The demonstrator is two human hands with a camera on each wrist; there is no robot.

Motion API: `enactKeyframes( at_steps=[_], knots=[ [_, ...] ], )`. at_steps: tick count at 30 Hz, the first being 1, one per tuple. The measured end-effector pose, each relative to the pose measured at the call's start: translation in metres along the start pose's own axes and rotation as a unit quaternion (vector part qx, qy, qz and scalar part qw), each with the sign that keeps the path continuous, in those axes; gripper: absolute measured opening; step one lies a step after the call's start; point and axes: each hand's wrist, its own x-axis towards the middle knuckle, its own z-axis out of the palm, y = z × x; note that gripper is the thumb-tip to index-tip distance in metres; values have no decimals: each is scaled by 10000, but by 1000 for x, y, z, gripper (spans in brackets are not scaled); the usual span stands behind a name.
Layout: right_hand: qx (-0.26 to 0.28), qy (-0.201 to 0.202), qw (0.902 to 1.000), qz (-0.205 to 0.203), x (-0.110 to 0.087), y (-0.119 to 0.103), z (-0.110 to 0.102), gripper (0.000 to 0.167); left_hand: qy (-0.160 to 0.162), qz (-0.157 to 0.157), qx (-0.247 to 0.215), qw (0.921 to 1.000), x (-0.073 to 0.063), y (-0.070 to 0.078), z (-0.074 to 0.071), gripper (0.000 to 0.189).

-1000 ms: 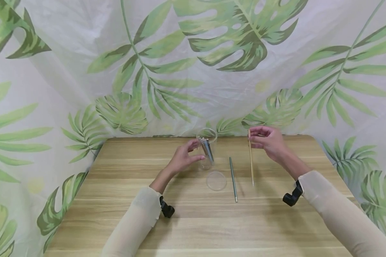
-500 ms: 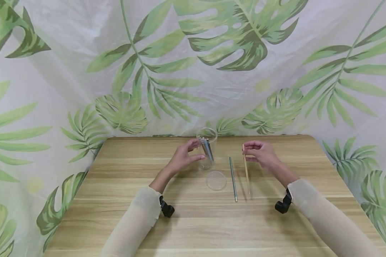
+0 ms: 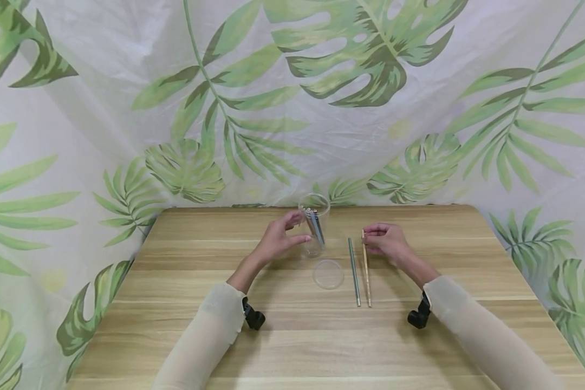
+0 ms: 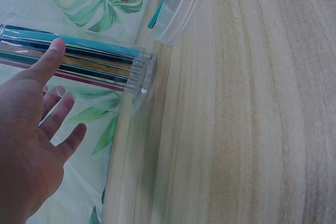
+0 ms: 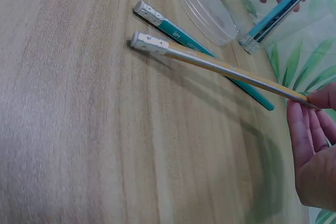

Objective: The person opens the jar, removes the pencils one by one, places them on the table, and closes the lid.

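Note:
My right hand [image 3: 387, 241] pinches a yellow pencil [image 3: 367, 279] near its upper end. In the right wrist view the pencil's silver-capped end [image 5: 149, 42] is low over the table, and its far tip sits between thumb and fingertips. A green pencil [image 3: 353, 272] lies on the table just left of it, also with a silver cap. My left hand [image 3: 279, 238] holds a clear plastic jar [image 3: 314, 249] upright, thumb on its near side and fingers behind. Several pencils [image 4: 100, 59] in blue, orange, dark and red stand inside the jar.
A clear round lid [image 3: 328, 274] lies in front of the jar, left of the green pencil. The wooden table [image 3: 292, 346] ends at a leaf-printed curtain [image 3: 273, 108] close behind the jar. A small black camera [image 3: 418, 318] is strapped to the right wrist.
My right hand has come left and toward the near edge, lowering the yellow pencil beside the green one. The left hand and the jar have stayed in place.

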Motion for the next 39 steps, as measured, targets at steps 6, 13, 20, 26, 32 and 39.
enactKeyframes(
  at_steps=[6,13,20,26,32,39],
  knots=[
    [-136,194,9997,97,4,8,3,43,-6,-42,24,10000,0,0,0,70],
    [-378,448,9980,253,6,15,9,40,-12,-36,3,10000,0,2,1,68],
    [-670,653,9956,67,5,20,14,33,16,26,-31,10000,0,2,1,66],
    [-1158,855,9895,-146,3,22,19,27,7,-19,-11,10000,0,2,1,67],
    [-1850,1002,9766,-435,0,22,24,21,26,32,-15,10000,0,1,2,66],
    [-2328,1124,9638,-658,0,25,26,16,25,-30,-27,10000,0,2,2,65]
  ],
)
